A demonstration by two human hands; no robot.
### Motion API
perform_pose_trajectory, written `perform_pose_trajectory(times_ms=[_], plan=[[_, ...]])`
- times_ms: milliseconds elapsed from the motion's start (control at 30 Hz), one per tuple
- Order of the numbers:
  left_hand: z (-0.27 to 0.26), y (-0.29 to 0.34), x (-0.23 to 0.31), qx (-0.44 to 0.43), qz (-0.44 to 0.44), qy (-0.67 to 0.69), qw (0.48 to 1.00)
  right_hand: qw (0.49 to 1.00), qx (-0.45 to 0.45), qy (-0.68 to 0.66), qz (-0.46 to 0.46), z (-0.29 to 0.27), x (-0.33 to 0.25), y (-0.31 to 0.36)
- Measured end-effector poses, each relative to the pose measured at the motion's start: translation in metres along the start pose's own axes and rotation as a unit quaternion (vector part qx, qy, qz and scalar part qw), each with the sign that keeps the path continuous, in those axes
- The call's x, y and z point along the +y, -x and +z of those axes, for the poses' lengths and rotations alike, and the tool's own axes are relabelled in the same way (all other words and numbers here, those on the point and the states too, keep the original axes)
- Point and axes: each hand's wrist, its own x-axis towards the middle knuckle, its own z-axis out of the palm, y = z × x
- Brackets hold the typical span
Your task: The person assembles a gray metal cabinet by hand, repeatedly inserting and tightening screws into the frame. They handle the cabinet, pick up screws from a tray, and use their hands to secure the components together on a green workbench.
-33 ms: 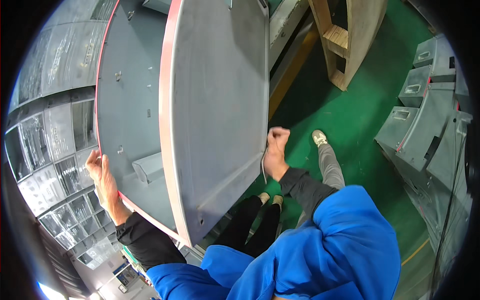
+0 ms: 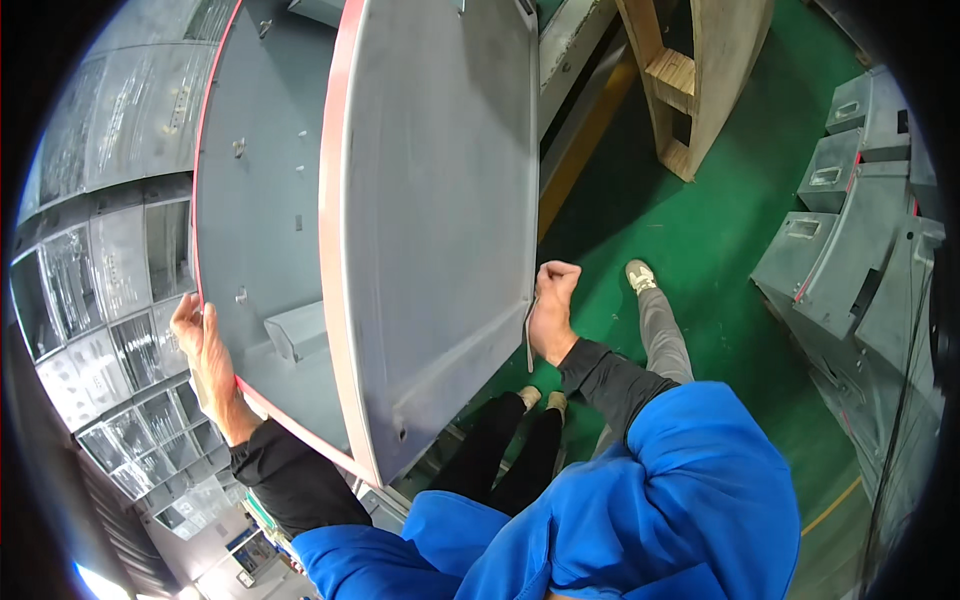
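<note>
A large grey metal cabinet shell (image 2: 255,200) with a red rim stands before me. A wide grey panel (image 2: 440,230) with a pinkish edge rises along its right side. My left hand (image 2: 212,370) is at the shell's lower left rim, which passes between thumb and fingers. Against the panel's right edge is my right hand (image 2: 550,318), its fingers curled in a pinch; what they hold is hidden. Below that hand hangs a thin pale strip (image 2: 530,345). Inside the shell are small metal brackets (image 2: 239,148) and a grey angled box (image 2: 298,333).
A wooden frame (image 2: 672,80) stands on the green floor (image 2: 720,290) beyond the panel. Grey metal boxes (image 2: 820,255) are stacked at the right. Wrapped grey panels (image 2: 120,250) line the left. Another person's leg and shoe (image 2: 641,275) are beside my right arm.
My right hand has dropped very slightly, and my left hand has risen a little. The panel's lower corner has shifted a touch upward and to the right.
</note>
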Motion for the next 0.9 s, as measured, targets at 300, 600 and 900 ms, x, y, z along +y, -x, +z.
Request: perform_pose_trajectory(times_ms=[300, 600, 900], plan=[[0.004, 0.002, 0.000, 0.050, -0.014, -0.089, 0.995, 0.944, -0.070, -0.123, -0.297, 0.041, -0.123, 0.023], [0.005, 0.014, 0.013, 0.056, 0.011, -0.079, 0.995, 0.798, -0.149, -0.241, -0.531, 0.119, -0.306, 0.027], [0.000, 0.025, 0.022, 0.061, -0.006, -0.115, 0.991, 0.721, -0.243, -0.033, -0.648, 0.155, -0.388, -0.064]])
